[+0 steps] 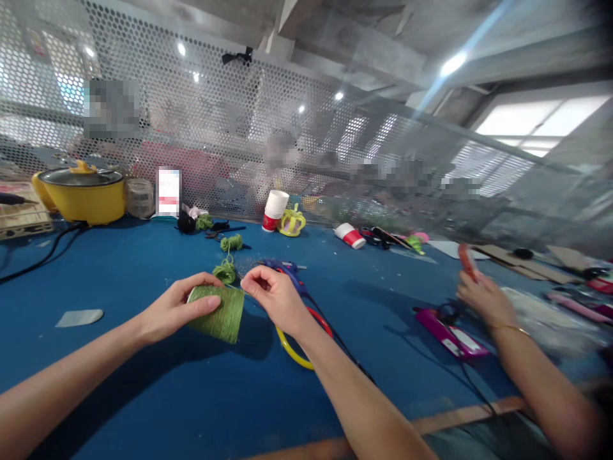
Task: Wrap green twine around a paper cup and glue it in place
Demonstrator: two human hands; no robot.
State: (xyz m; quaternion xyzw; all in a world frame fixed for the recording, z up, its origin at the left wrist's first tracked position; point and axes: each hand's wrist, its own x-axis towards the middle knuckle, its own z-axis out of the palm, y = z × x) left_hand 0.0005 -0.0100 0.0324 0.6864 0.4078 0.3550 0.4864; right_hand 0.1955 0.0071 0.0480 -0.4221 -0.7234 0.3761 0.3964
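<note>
A cup [218, 313] wrapped in tight rows of green yarn lies on its side just above the blue table [143, 396], near the middle of the view. The left hand [175, 313] cradles it from nine o'clock, fingers curled over the top and thumb along the side, apparently so the tapered shape cannot roll. The right hand [272, 295] sits at the cup's three o'clock rim, thumb and fingertips pinched together as if holding a strand taut; the strand itself is too fine to see there. At twelve o'clock from the cup, loose green yarn [226, 268] lies in soft coils, trailing back toward it. Just past the right hand rests a blue glue gun [287, 271], and beneath the wrist a yellow and red hoop [299, 345], smooth and thin. Far off at ten o'clock stands a glossy yellow pot [83, 191] with a dark lid; at one o'clock, a white paper cup [275, 209] with a red base. At three o'clock another person's hand [483, 297] grips something small and red, beside a flat pink case [453, 332].
</note>
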